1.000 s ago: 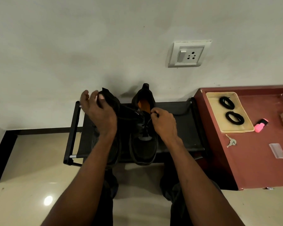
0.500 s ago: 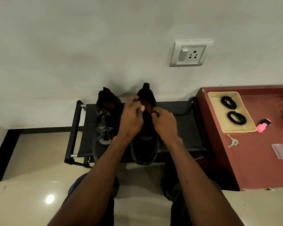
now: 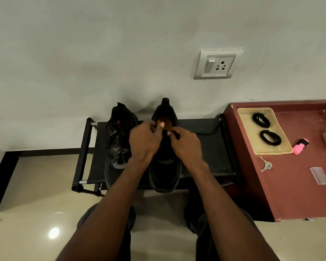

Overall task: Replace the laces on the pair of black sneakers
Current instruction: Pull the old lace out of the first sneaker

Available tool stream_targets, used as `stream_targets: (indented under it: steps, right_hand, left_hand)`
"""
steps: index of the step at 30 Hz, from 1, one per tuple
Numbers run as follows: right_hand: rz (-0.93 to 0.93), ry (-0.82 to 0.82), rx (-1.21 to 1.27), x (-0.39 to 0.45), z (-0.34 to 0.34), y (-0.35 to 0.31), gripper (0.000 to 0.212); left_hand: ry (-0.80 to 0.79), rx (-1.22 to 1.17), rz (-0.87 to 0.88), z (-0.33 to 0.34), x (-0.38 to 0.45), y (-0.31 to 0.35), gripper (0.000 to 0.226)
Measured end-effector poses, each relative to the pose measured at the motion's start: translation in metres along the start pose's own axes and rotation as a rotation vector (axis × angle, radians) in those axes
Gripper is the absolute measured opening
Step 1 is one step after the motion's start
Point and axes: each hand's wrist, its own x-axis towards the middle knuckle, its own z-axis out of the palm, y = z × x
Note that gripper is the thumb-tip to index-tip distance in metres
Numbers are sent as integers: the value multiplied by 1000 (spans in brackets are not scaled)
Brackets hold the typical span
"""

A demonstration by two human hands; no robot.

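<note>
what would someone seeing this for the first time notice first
Both hands, left hand and right hand, meet at the top of the right sneaker on the black rack, fingers curled at its laces. To the right, two coiled black laces lie in a beige tray on the red cabinet.

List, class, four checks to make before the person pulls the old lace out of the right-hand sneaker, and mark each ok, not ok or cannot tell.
1. Both hands at the right sneaker: ok; left hand and right hand sit over its lacing.
2. Fingers actually pinching the lace: cannot tell, black on black.
3. Left sneaker out of the way on the rack: ok.
4. Two new lace coils waiting in the tray: ok.
</note>
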Motion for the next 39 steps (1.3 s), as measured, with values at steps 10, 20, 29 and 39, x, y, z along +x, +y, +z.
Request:
stream_targets:
  steps: [10, 20, 29, 39]
  right_hand:
    - [78, 2, 37, 7, 1, 3, 28]
    - [100, -65, 294, 4, -10, 19, 16]
    - [79, -76, 266, 5, -10, 14, 17]
    - [129, -38, 226, 6, -9, 10, 17]
  left_hand:
    - [-189, 79, -112, -5, 10, -18, 35]
    - [-144, -115, -3, 0, -6, -19, 32]
    - [-469, 23, 203, 12, -3, -24, 18]
    - [0, -1333, -866, 11, -17, -7, 20]
